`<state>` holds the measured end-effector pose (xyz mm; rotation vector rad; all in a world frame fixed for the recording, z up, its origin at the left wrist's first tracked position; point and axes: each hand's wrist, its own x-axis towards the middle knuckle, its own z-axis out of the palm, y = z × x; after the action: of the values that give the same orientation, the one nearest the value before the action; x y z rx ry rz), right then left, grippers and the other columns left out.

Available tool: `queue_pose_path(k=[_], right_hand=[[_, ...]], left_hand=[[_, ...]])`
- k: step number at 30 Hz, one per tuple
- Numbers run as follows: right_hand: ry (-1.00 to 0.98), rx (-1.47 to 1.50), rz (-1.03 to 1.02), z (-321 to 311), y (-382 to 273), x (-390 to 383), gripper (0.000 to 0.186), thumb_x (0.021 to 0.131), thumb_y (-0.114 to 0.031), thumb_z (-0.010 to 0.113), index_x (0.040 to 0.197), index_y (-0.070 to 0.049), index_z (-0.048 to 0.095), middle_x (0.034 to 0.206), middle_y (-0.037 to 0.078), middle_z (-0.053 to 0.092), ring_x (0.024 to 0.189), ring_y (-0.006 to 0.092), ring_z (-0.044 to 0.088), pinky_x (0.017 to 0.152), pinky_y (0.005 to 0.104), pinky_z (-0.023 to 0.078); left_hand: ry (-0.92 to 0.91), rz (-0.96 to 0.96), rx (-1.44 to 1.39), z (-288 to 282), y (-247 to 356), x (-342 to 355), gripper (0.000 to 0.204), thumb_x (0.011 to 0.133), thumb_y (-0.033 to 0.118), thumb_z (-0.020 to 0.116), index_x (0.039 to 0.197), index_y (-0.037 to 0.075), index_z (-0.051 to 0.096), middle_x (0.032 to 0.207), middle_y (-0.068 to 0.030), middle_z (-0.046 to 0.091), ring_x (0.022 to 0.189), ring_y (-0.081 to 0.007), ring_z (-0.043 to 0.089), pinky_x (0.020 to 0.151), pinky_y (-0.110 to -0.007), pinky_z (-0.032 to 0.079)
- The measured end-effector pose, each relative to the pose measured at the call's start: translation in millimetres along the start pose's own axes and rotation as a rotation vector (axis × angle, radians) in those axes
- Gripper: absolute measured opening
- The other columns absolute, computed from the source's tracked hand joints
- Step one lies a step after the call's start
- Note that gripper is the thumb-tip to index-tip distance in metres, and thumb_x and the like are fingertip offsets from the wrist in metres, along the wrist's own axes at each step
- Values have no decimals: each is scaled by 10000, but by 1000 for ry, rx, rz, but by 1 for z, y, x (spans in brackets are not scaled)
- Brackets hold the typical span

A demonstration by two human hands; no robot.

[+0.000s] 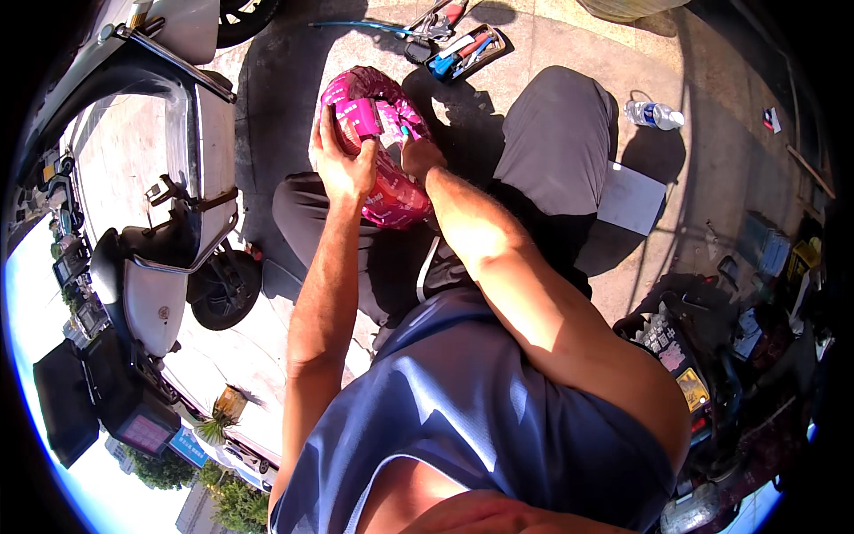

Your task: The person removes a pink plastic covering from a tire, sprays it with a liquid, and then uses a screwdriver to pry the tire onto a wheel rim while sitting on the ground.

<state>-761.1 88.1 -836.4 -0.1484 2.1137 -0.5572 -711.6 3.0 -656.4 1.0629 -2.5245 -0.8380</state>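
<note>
Wrapping is what your hands are busy with: the ring-shaped tyre in glossy pink printed plastic wrap [391,191] rests on your lap, mostly covered. Your left hand [342,160] closes around its upper side; your right hand [418,156] pinches the wrap near a small blue thing, so I judge the work is at an early stage. The white scooter [169,258] stands close on your left. The open tray of hand tools [463,53] lies ahead, and the clear plastic water bottle [654,114] lies apart on the right, with bare pavement around it.
</note>
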Motion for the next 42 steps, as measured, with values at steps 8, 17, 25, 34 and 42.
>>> queue_pose_path(k=[8, 17, 25, 34, 42], right_hand=[[-148, -204, -225, 25, 44, 14, 580, 1053, -434, 354, 1187, 10, 702, 1220, 269, 688, 1162, 433, 663, 976, 527, 526], [-63, -35, -99, -25, 24, 18, 683, 1052, -548, 315, 1242, -10, 689, 1266, 239, 679, 1212, 423, 637, 1016, 516, 510], [147, 939, 119, -87, 18, 24, 367, 1056, -422, 500, 1060, -56, 472, 699, 111, 589, 389, 184, 522, 302, 362, 399], [192, 1460, 185, -160, -12, 121, 275, 931, -223, 579, 1114, -22, 622, 788, 108, 654, 660, 221, 659, 534, 431, 546], [-408, 667, -442, -104, -35, -1, 264, 958, -256, 661, 1150, -77, 693, 973, 18, 673, 796, 113, 596, 716, 305, 526]], left_hand=[[-58, 68, 23, 2, 15, -12, 926, 733, 260, 777, 1563, 140, 383, 1534, -315, 354, 1395, -459, 428, 1166, -479, 387], [8, 21, -63, 0, -4, -9, 871, 758, 209, 772, 1534, 72, 402, 1473, -278, 435, 1375, -430, 453, 1174, -475, 365], [90, -436, -762, -8, -49, -18, 635, 947, 291, 747, 1453, 65, 436, 1319, -68, 563, 1175, -172, 540, 1019, -328, 426], [-31, -738, -1351, -1, -76, -19, 620, 1028, 535, 524, 1484, 120, 462, 1329, -86, 632, 1201, -273, 619, 1054, -440, 485], [-184, -844, -1512, -10, -44, 17, 663, 1071, 582, 265, 1424, 98, 549, 1283, -135, 679, 1120, -304, 681, 999, -498, 544]])
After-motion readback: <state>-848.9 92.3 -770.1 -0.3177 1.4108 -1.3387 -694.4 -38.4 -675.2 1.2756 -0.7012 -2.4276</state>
